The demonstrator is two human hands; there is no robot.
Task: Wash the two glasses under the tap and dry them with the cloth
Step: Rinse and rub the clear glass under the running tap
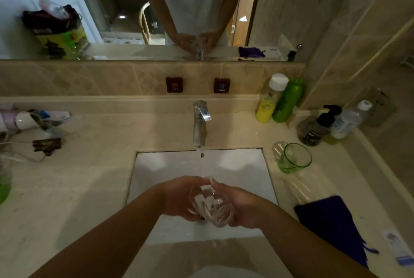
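While water runs, both hands' fingers [179,197] clamped on clear glass [211,204], green glass [294,158] empty.

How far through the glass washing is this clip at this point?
Nothing looks finished. In hand: the clear glass is held by the left hand and right hand under the running tap. Left: the green glass stands on the counter, and the blue cloth lies unused.

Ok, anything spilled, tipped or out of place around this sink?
Nothing stands out. Both hands, left hand and right hand, hold the clear glass over the sink under the running tap. The green glass stands upright on the counter, and the blue cloth lies flat beside the sink.
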